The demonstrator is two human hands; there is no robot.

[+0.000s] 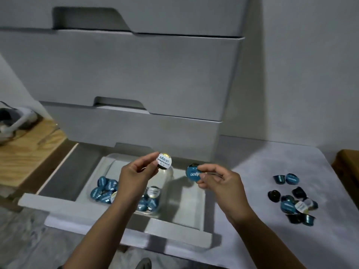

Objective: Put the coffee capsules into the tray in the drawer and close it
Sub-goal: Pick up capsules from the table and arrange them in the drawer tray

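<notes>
The bottom drawer point(108, 216) stands pulled open, and a clear tray point(108, 162) lies inside it. Several blue-lidded capsules point(104, 189) sit in the tray's near end. My left hand point(136, 175) pinches a white-lidded capsule point(164, 161) above the tray. To its right, my right hand point(217, 178) grips a blue-lidded capsule point(192, 173) over the drawer's right part. A loose pile of capsules point(295, 202) lies on the white surface at the right.
Two closed grey drawers point(136, 70) rise behind the open one. A wooden board point(25, 152) with a grey object lies at the left. A brown wooden edge point(347, 166) shows at the far right. Patterned floor lies below the drawer front.
</notes>
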